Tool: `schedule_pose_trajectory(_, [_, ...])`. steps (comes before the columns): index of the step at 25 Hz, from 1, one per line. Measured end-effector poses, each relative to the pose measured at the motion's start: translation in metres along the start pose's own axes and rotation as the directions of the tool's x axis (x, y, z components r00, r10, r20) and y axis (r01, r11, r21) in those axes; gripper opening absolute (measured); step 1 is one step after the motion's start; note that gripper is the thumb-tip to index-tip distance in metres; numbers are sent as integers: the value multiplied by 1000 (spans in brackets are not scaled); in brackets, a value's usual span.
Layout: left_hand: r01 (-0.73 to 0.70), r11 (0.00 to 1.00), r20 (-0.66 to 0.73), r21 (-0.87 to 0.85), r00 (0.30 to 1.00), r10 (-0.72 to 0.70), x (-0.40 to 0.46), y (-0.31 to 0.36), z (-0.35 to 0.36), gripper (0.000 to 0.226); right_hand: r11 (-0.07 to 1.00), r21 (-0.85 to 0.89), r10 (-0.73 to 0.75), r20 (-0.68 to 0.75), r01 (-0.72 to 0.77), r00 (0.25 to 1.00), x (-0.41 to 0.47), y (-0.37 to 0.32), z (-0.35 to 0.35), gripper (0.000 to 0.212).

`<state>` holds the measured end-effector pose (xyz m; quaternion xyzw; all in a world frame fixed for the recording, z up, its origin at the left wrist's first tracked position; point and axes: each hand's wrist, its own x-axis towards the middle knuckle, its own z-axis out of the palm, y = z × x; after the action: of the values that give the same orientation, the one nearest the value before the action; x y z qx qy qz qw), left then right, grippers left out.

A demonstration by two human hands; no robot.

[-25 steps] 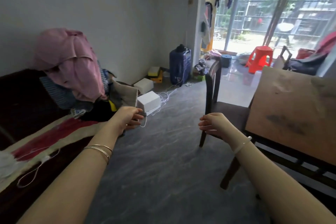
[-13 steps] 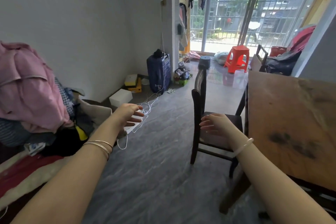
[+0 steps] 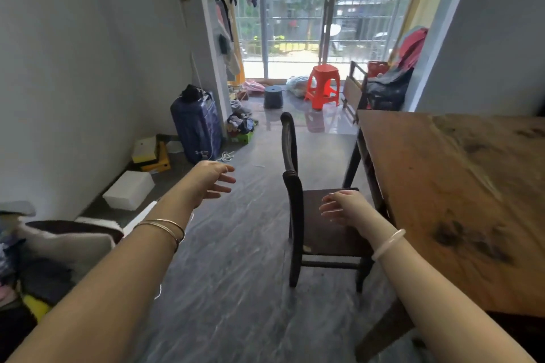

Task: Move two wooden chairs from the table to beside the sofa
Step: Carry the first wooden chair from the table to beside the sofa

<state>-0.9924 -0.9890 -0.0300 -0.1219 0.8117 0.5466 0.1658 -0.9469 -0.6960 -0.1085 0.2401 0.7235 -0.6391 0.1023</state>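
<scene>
A dark wooden chair [image 3: 296, 200] stands on the grey floor, tucked against the left side of the brown wooden table [image 3: 460, 194]. Its curved backrest faces left, and its seat points under the table. My right hand [image 3: 342, 208] hovers over the seat with its fingers loosely spread, holding nothing. My left hand [image 3: 211, 180] is stretched out over the floor left of the chair's back, fingers apart and empty. The sofa's corner [image 3: 67, 240], heaped with clothes, shows at the lower left. A second chair [image 3: 358, 88] stands beyond the table, loaded with bags.
A blue suitcase [image 3: 197, 125], yellow and white boxes [image 3: 129, 193] and a white cable lie along the left wall. An orange plastic stool [image 3: 323, 85], a small grey stool [image 3: 273, 96] and shoes sit near the balcony door. Open floor lies between sofa and chair.
The view has swung right and closer to the chair and table; the sofa has slid out at the left. Both hands opened and reached forward, the right one now over the seat.
</scene>
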Motion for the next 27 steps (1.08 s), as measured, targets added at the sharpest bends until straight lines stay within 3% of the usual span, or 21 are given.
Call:
schedule_pose_trajectory(7, [-100, 989, 215, 108, 974, 75, 118, 60, -11, 34, 992, 107, 85, -143, -70, 986, 59, -17, 35, 22])
schedule_pose_trajectory(14, [-112, 983, 338, 146, 939, 57, 199, 84, 18, 35, 971, 178, 199, -216, -162, 956, 115, -17, 41, 23])
schedule_pose_trajectory(21, [-48, 975, 292, 218, 956, -18, 283, 105, 73, 42, 903, 308, 368, -194, -300, 909, 202, 23, 35, 17])
schedule_pose_trajectory(27, [-4, 952, 233, 307, 970, -71, 355, 119, 126, 60, 770, 413, 569, -97, -487, 817, 264, 66, 45, 36])
